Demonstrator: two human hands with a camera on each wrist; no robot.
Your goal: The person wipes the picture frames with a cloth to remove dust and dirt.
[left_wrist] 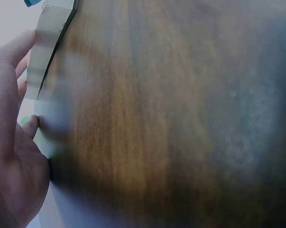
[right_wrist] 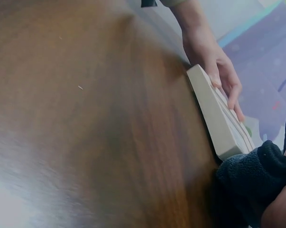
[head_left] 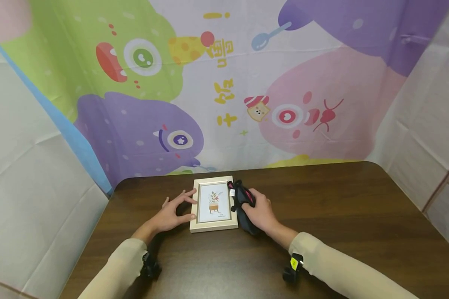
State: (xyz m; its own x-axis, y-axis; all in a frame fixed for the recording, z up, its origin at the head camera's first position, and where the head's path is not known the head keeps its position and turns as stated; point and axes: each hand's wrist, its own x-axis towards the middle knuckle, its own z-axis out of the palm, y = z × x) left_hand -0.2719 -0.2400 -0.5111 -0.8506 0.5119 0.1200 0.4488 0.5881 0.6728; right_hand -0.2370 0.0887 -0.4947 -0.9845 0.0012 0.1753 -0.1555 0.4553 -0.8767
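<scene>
A cream picture frame [head_left: 214, 227] lies flat, face up, on the brown table [head_left: 340, 207]; its print shows a plant in a pot on legs. Along the frame's left rail rest the thumb and spread fingertips of my left hand [head_left: 172, 214]. My right hand [head_left: 262, 212] grips a bunched dark fuzzy cloth [head_left: 245, 214] with pink showing in its folds and a white tag. That cloth lies against the frame's right rail. From the right wrist view, the cloth [right_wrist: 252, 173] covers the near corner of the frame [right_wrist: 211, 111].
Behind the table hangs a cartoon-printed curtain [head_left: 224, 145], with pale fabric sheets [head_left: 26, 158] at the sides. A black wrist device [head_left: 149, 265] sits at the left sleeve, another [head_left: 292, 270] at the right sleeve. The table's back edge runs just beyond the frame.
</scene>
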